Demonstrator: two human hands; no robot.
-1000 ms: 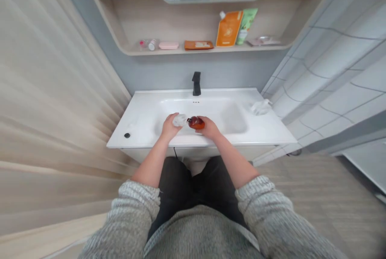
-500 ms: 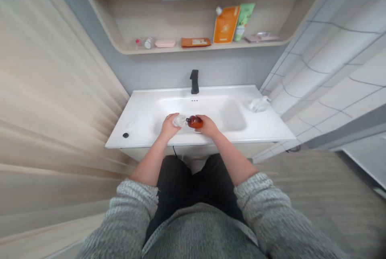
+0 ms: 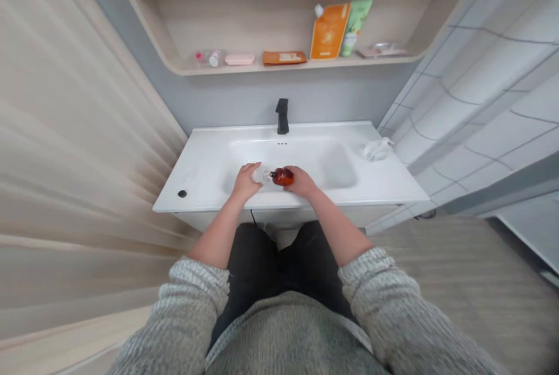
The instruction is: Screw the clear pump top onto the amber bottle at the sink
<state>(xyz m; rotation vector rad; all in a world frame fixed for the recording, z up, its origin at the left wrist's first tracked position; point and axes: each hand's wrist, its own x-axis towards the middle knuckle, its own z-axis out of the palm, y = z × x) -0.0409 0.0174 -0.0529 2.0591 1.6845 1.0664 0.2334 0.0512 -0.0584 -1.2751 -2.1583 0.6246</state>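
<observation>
Over the front part of the white sink basin (image 3: 305, 156), my left hand (image 3: 246, 180) grips a clear bottle (image 3: 261, 174). My right hand (image 3: 301, 181) is wrapped round a reddish-brown bottle (image 3: 283, 177), tilted on its side with its dark neck pointing left. The two bottles' necks meet or nearly meet between my hands; whether they touch is too small to tell. A small round black cap (image 3: 182, 194) lies on the counter to the left.
Behind the basin stands a black faucet (image 3: 282, 116). Crumpled clear plastic (image 3: 376, 149) sits on the counter's right side. Above, a shelf (image 3: 218, 70) holds an orange pouch (image 3: 329, 31), a green tube (image 3: 356, 27) and small items. A curtain (image 3: 87, 148) hangs at left.
The view has shifted slightly. The brown bottle and the clear bottle remain held almost in the same place, with only a slight change in how they are angled.
</observation>
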